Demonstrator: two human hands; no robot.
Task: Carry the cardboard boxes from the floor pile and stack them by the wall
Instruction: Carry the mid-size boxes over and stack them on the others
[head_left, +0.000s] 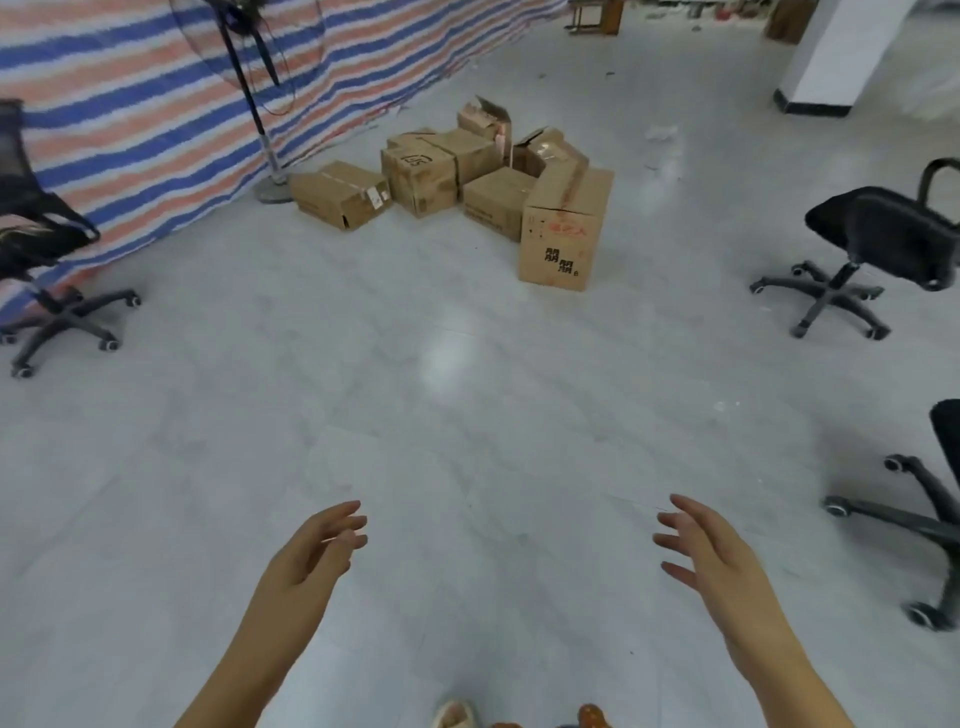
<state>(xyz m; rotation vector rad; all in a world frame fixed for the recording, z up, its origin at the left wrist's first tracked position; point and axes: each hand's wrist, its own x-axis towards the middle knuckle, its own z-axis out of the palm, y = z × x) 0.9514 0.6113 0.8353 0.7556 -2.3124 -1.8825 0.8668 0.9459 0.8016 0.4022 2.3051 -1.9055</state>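
Note:
A pile of several brown cardboard boxes (457, 171) lies on the pale floor ahead, near a striped tarp wall (130, 119). The nearest is a tall upright box (563, 228) with red and black print. A low box (340, 193) lies at the pile's left end. My left hand (317, 556) and my right hand (711, 551) reach forward at the bottom of the view, palms facing each other, fingers relaxed, holding nothing. Both hands are well short of the pile.
A standing fan (260, 98) on a round base stands just left of the boxes. Black office chairs sit at the left (47, 249), at the right (878, 244) and at the near right (935, 509). A white pillar (841, 52) rises at the far right.

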